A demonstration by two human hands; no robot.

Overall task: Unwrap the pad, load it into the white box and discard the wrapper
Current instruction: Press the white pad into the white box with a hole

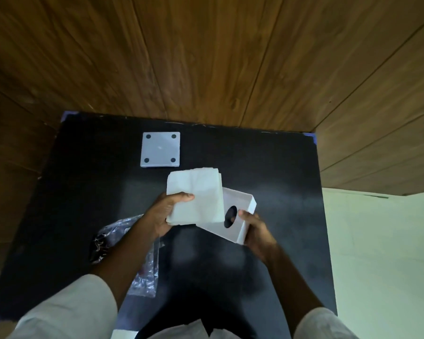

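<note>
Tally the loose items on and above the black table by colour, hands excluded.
White: 3 (pad, white box, square lid with four dark dots)
Clear: 1 (plastic wrapper)
Total: 4

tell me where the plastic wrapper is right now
In the head view the clear wrapper lies crumpled on the black table, low and left of centre, partly hidden under the left forearm, behind the left hand holding the pad.

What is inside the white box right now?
The white box, held tilted in the right hand, shows bare white walls and a dark round hole. The pad, in the left hand, overlaps its left part, hiding the interior there.
</note>
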